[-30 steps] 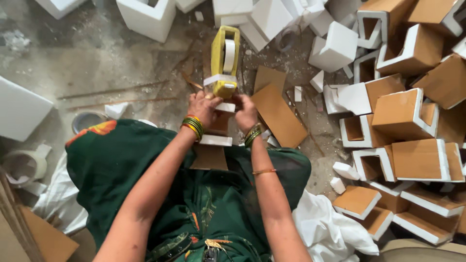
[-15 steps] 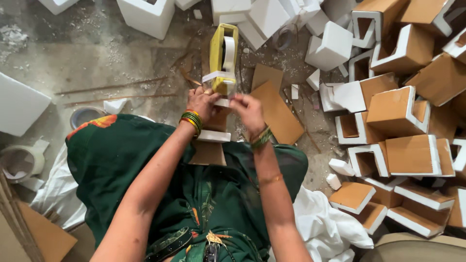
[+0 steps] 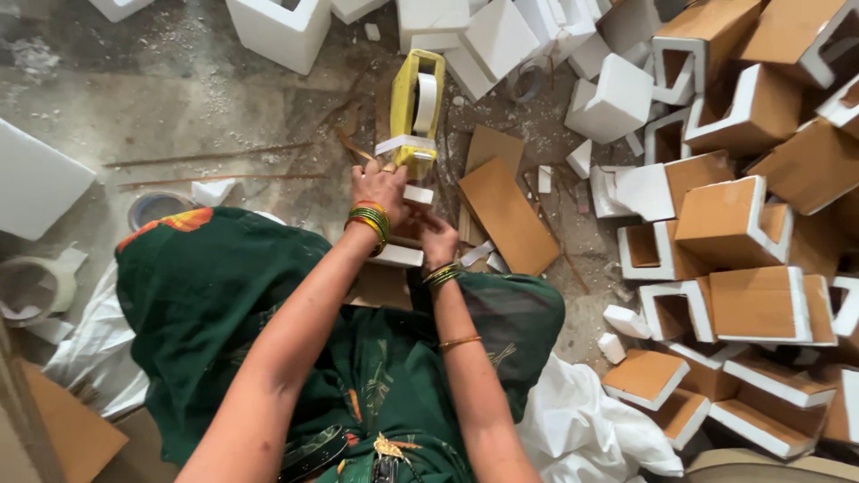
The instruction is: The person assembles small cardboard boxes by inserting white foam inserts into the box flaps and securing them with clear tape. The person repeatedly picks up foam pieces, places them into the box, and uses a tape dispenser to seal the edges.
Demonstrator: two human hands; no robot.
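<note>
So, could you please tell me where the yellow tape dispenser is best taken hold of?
Probably by the lower end of the yellow tape dispenser, coming from the person's side. It stands upright with its tape roll higher up, and the left hand is already at that end.

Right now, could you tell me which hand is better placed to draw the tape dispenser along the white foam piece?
Left. The left hand already grips the yellow tape dispenser, while the right hand rests lower on the white foam piece, apparently steadying it.

Right hand (image 3: 438, 240) dropped lower, beside left hand (image 3: 380, 188); tape dispenser (image 3: 416, 112) more upright.
</note>
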